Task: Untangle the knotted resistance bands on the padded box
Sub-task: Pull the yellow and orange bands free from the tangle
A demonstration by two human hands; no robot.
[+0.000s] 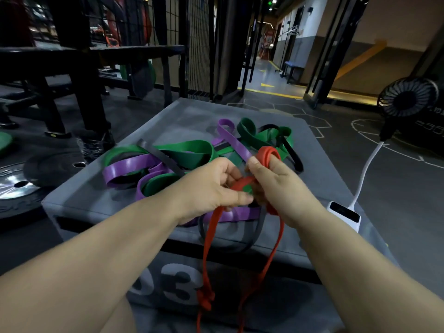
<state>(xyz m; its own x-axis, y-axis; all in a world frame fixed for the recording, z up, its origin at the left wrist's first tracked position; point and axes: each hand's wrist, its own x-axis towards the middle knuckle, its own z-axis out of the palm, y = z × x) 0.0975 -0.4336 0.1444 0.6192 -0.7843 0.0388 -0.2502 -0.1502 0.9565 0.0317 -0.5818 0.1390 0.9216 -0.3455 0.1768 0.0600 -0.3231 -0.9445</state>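
Red resistance band (268,153): coiled round curled fingers of right hand (278,186), likely held taut for unpicking.
Left hand (211,188): fingers curled, pinching the red strand at the crossing.
Other bands (168,152): purple, green and black, tangled on padded box (192,111).

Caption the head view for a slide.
The left hand and right hand grip a red band above tangled bands on the padded box.

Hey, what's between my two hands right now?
In the head view, a red band bridges the left hand and right hand, with green band showing beneath.
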